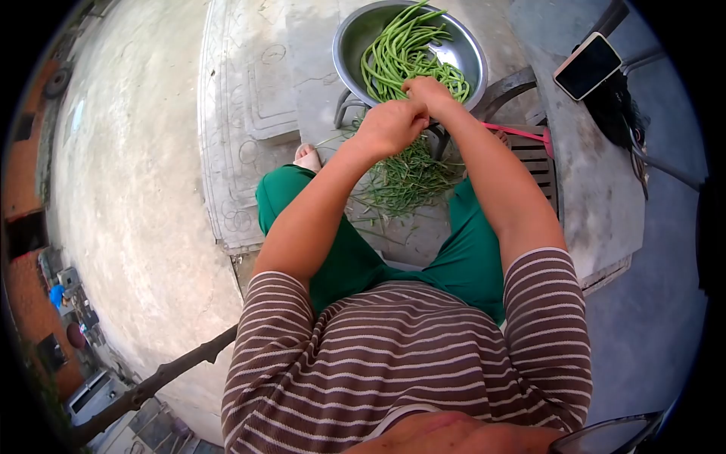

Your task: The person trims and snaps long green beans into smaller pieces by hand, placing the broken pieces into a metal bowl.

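My left hand (395,126) is closed, its fingers curled together, in front of the near rim of a steel bowl (349,54). Right beside it, my right hand (431,97) is closed too, over the bowl's near edge. The two hands meet or nearly meet. Whatever may be pinched between their fingers is hidden from this angle. Long green beans (397,53) lie heaped in the bowl, close to my right hand. Below both hands, a pile of thin green bean trimmings (408,180) is scattered on the ground between my feet.
The bowl rests on a dark stand (344,110). To the right, a phone (588,66) and a black bag (611,113) lie on a grey slab (597,197). A pink strap (522,132) crosses a slatted grate (533,157). A branch (162,378) extends at lower left.
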`<action>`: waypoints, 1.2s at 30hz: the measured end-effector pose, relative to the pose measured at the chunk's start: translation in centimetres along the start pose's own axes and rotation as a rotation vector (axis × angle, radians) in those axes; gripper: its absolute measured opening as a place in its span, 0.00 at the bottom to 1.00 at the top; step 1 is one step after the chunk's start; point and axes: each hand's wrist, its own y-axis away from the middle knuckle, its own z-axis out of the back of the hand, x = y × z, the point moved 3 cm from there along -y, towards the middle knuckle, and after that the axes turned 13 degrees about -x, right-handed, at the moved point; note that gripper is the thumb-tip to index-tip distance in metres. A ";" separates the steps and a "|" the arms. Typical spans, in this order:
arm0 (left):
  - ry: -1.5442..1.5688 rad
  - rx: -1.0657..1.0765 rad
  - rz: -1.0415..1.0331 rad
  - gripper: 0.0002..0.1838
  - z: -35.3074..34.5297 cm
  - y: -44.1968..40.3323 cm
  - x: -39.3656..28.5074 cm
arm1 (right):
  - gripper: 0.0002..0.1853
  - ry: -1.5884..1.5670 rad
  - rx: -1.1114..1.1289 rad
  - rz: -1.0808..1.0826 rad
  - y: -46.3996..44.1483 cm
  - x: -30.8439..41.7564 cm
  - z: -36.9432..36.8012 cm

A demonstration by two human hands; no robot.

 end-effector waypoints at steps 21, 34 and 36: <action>-0.101 -0.177 0.118 0.09 3.4 -0.9 2.1 | 0.12 -1.373 -0.366 -0.250 -0.5 -0.3 10.9; 0.539 -0.301 0.404 0.15 3.8 -2.5 3.5 | 0.16 -1.544 -0.243 -0.072 4.5 1.1 15.4; 0.786 -0.352 0.537 0.16 4.6 -2.8 3.4 | 0.15 -1.505 -0.210 -0.045 5.5 1.3 15.8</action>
